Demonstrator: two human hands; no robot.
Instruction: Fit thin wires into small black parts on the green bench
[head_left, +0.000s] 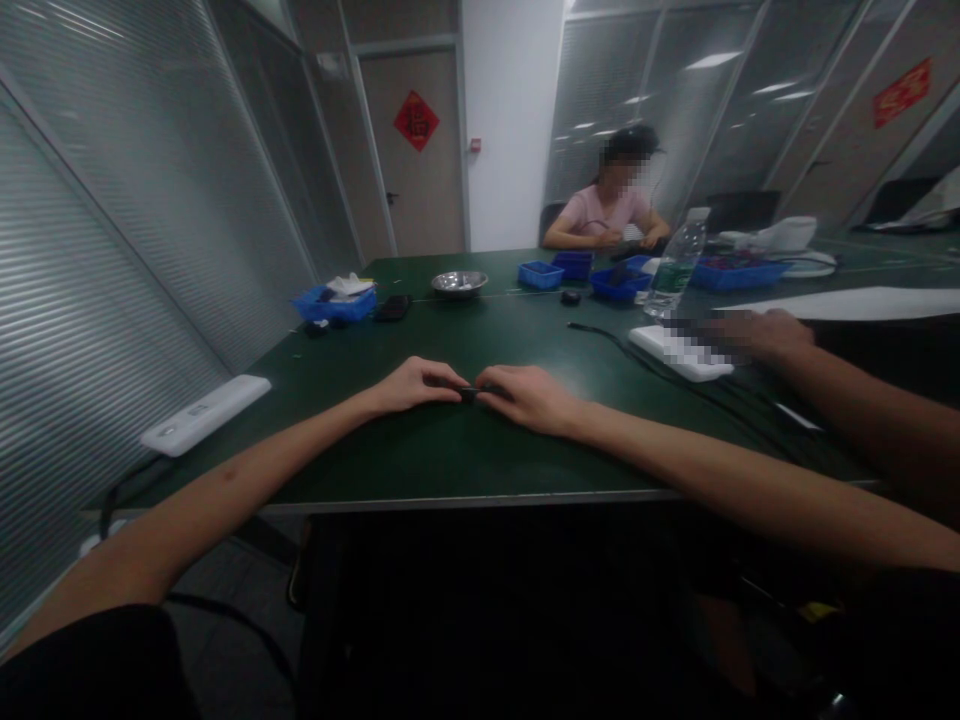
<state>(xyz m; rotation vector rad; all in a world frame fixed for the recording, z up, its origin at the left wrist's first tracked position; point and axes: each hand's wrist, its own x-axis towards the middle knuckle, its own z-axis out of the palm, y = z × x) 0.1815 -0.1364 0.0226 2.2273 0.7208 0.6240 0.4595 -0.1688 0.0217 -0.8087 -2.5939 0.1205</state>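
Observation:
Close together over the green table point(360, 460), my left hand point(418, 384) and my right hand point(529, 395) meet at their fingertips. Between them is a small dark object point(468, 391), thin and mostly hidden by the fingers; its kind cannot be made out. The thumb and fingers of my left hand pinch its left end. On its right end, the fingers of my right hand are closed in the same way. Both wrists rest low, at or just above the tabletop.
A metal bowl point(459, 285), a dark phone-like slab point(394, 307) and a blue tray point(337, 302) stand beyond my hands. White power strips point(206, 415) lie left and right. A plastic bottle point(679, 265), a co-worker's hand point(772, 335) and more blue trays are rightward. Another person point(607, 205) sits opposite.

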